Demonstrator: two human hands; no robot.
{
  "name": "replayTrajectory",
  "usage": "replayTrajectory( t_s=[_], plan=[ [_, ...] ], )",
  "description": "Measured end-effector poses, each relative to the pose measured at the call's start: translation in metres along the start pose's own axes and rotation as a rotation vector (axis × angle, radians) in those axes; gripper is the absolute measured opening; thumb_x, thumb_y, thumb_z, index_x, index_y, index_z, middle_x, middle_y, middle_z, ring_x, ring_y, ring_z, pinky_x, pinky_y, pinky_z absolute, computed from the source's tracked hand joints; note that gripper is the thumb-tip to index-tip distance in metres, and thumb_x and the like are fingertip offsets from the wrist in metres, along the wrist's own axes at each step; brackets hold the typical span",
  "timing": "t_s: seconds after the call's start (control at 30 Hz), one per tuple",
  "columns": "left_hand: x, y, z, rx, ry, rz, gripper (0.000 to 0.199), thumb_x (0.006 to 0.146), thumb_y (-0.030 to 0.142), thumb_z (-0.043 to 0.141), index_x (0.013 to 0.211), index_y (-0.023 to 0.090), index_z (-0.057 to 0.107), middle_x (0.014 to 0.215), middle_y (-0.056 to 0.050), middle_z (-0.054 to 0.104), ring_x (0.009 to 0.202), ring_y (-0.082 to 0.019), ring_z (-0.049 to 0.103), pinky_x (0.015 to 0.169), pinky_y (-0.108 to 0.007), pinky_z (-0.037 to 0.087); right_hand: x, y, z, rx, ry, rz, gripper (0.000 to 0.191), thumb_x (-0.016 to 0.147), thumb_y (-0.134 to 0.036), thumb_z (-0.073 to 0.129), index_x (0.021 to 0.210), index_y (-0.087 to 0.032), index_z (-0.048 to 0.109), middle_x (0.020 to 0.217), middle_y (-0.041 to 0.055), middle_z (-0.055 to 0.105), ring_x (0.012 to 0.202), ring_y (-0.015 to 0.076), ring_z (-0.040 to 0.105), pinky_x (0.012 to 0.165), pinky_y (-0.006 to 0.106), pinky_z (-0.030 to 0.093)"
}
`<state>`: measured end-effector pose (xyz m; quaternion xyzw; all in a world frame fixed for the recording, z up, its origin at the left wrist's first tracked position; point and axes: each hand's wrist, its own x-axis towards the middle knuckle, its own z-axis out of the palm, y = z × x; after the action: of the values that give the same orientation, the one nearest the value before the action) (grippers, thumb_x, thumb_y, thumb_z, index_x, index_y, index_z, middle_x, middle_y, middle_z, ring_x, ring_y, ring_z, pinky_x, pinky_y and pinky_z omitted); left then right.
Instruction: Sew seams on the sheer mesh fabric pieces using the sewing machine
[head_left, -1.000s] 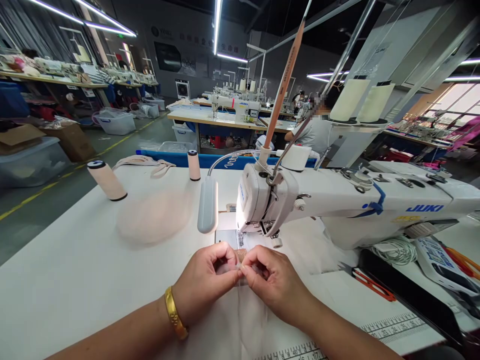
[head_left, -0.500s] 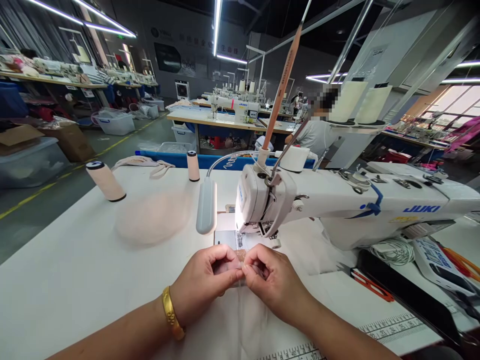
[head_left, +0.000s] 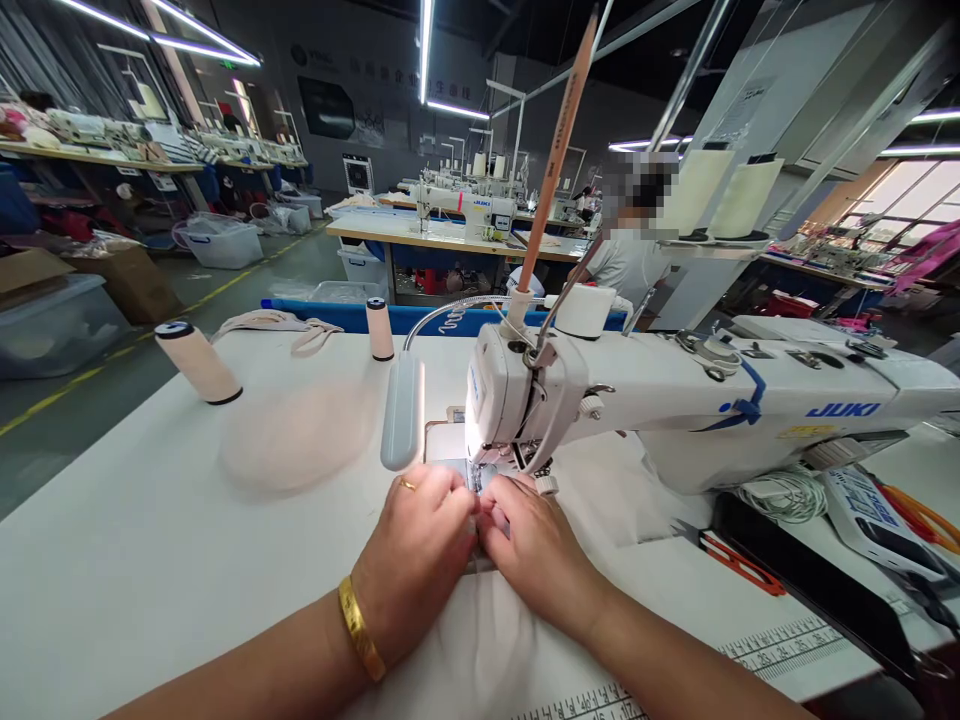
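Observation:
A white sewing machine (head_left: 525, 400) stands on the white table, its needle area lit. Just in front of the needle, my left hand (head_left: 420, 530) is closed, with a gold ring and a gold bracelet on that arm. Close beside it, my right hand (head_left: 529, 540) has thumb and fingers pinched together. Thin, pale sheer fabric (head_left: 487, 640) runs from under both hands toward me, and its edge is pinched between the fingers, mostly hidden by them. More sheer fabric (head_left: 607, 485) lies to the right, beneath the machine arm.
Two thread cones (head_left: 199, 362) (head_left: 380, 330), a round sheer piece (head_left: 300, 435) and a grey lamp (head_left: 403, 412) are left of the machine. At right lie a black phone (head_left: 810, 575) and cable (head_left: 784, 500). A person (head_left: 630, 255) sits beyond.
Both hands have moved slightly forward, nearer the needle. My left hand has turned over so its back and ring show, and its fingers are more curled. The view has shifted slightly.

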<state>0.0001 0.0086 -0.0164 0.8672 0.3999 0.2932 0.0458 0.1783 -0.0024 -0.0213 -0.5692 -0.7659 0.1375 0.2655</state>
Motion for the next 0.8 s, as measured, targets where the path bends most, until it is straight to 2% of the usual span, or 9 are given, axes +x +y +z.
replayTrajectory(
  t_s=[0.07, 0.13, 0.23, 0.37, 0.53, 0.7, 0.8],
  plan=[
    [-0.001, -0.002, 0.0, 0.009, -0.002, 0.137, 0.029, 0.099, 0.007, 0.045, 0.08, 0.02, 0.063, 0.083, -0.004, 0.065, 0.077, -0.021, 0.051, 0.074, -0.036, 0.042, -0.001, 0.002, 0.0, 0.015, 0.033, -0.011, 0.013, 0.09, -0.012, 0.053, 0.083, -0.023, 0.048, 0.074, 0.0003, 0.062, 0.076, 0.0219, 0.058, 0.064, 0.029, 0.036],
    [-0.001, -0.004, -0.002, -0.004, -0.025, 0.177, 0.03, 0.102, 0.009, 0.046, 0.084, 0.02, 0.067, 0.083, -0.004, 0.067, 0.076, -0.02, 0.051, 0.071, -0.034, 0.041, -0.002, 0.004, -0.001, 0.021, 0.056, -0.014, 0.011, 0.091, -0.013, 0.054, 0.088, -0.023, 0.051, 0.076, 0.0002, 0.063, 0.075, 0.0212, 0.058, 0.063, 0.029, 0.037],
    [-0.001, -0.007, -0.004, -0.022, -0.046, 0.157, 0.029, 0.105, 0.014, 0.048, 0.088, 0.021, 0.071, 0.085, -0.004, 0.07, 0.076, -0.02, 0.052, 0.07, -0.034, 0.041, -0.003, 0.006, -0.001, 0.015, 0.073, -0.053, 0.012, 0.092, -0.012, 0.055, 0.089, -0.023, 0.053, 0.08, 0.0003, 0.063, 0.074, 0.02, 0.058, 0.063, 0.028, 0.038],
    [-0.001, -0.007, -0.004, 0.005, -0.051, 0.169, 0.032, 0.104, 0.012, 0.047, 0.083, 0.019, 0.07, 0.086, -0.004, 0.07, 0.076, -0.02, 0.052, 0.069, -0.035, 0.041, -0.004, 0.009, -0.002, -0.016, 0.053, -0.116, 0.017, 0.093, -0.008, 0.053, 0.086, -0.022, 0.06, 0.087, 0.0015, 0.064, 0.072, 0.018, 0.056, 0.064, 0.028, 0.037],
    [-0.002, -0.006, -0.005, 0.041, -0.075, 0.205, 0.03, 0.102, 0.009, 0.048, 0.081, 0.017, 0.067, 0.088, -0.005, 0.07, 0.078, -0.021, 0.053, 0.071, -0.036, 0.044, -0.006, 0.012, -0.005, -0.055, 0.004, -0.152, 0.024, 0.096, -0.008, 0.052, 0.095, -0.023, 0.071, 0.091, 0.0033, 0.066, 0.072, 0.0184, 0.056, 0.064, 0.03, 0.037],
    [0.0, -0.006, -0.009, 0.061, -0.103, 0.186, 0.027, 0.104, 0.012, 0.045, 0.094, 0.019, 0.069, 0.096, -0.006, 0.074, 0.083, -0.022, 0.058, 0.073, -0.038, 0.046, -0.007, 0.014, -0.006, -0.157, 0.035, -0.187, 0.028, 0.098, -0.007, 0.05, 0.098, -0.024, 0.072, 0.09, 0.0037, 0.068, 0.063, 0.0172, 0.05, 0.061, 0.031, 0.035],
    [0.001, -0.006, -0.011, 0.051, -0.127, 0.159, 0.023, 0.103, 0.015, 0.047, 0.098, 0.02, 0.069, 0.1, -0.007, 0.074, 0.087, -0.025, 0.06, 0.074, -0.04, 0.047, -0.006, 0.015, -0.006, -0.2, 0.063, -0.183, 0.027, 0.099, -0.009, 0.049, 0.096, -0.023, 0.071, 0.091, 0.0052, 0.068, 0.067, 0.0186, 0.053, 0.06, 0.032, 0.036]
  ],
)
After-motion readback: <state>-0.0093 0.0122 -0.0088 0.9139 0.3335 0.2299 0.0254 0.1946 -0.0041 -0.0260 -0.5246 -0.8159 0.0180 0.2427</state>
